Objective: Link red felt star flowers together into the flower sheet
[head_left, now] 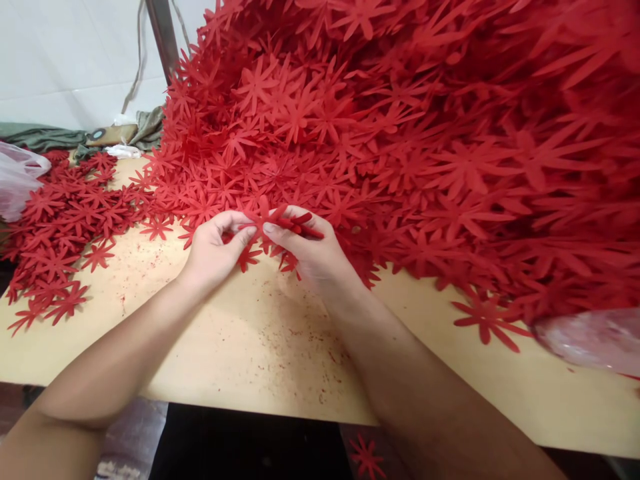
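Observation:
Both hands meet over the middle of the table, just in front of a big heap of red flower-shaped cutouts (310, 120). My left hand (215, 243) is closed, with thumb and fingertips pinching the petals of one red flower cutout (264, 212) from the left. From the other side, my right hand (310, 247) grips the same cutout near its centre. More red petals stick out between the right hand's fingers, so it seems to hold several cutouts together. Some cutouts lie on the table just below the fingers.
A smaller pile of red cutouts (65, 227) lies at the left, beside a clear plastic bag (20, 177). Another plastic bag (595, 337) rests at the right. Red crumbs dot the pale tabletop (200, 360). One cutout (367, 457) is below the table's front edge.

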{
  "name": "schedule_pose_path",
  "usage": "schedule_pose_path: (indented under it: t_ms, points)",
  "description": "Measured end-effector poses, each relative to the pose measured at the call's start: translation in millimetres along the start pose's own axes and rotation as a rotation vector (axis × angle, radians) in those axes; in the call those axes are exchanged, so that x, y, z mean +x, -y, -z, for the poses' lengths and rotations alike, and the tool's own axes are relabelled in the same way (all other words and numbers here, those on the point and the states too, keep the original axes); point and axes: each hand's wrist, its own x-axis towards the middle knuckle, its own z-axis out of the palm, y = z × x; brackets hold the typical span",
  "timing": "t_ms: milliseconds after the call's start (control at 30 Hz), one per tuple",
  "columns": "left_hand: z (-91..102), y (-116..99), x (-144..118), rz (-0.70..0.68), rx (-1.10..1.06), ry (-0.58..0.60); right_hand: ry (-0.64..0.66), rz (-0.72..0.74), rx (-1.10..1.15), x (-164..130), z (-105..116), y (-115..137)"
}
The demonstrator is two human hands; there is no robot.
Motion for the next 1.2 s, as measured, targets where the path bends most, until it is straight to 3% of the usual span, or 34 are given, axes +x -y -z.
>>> schedule_pose_path:
  t_ms: [100,200,367,533,867,1200]
  points:
    - [3.4,-3,5,0.026,0.023,-0.094,-0.008,-0.005,-0.011,0,2,2]
    - [4.8,-8,6,0.054,0.010,-0.109,-0.028,-0.054,0.010,1,3,5]
    - [2.5,-8,3,0.086,-0.040,-0.022,-0.024,-0.083,0.020,0,-2,8]
    - [0.9,-3,5,0.065,-0.093,0.016,-0.045,-0.006,-0.008,3,-1,-1]
    - [0.7,-12,2,0.191,-0.080,0.076,-0.040,0.010,-0.106,0,-1,5]
    - [5.7,1,0,0.092,0.084,0.097,-0.010,-0.075,-0.018,-3,-5,3]
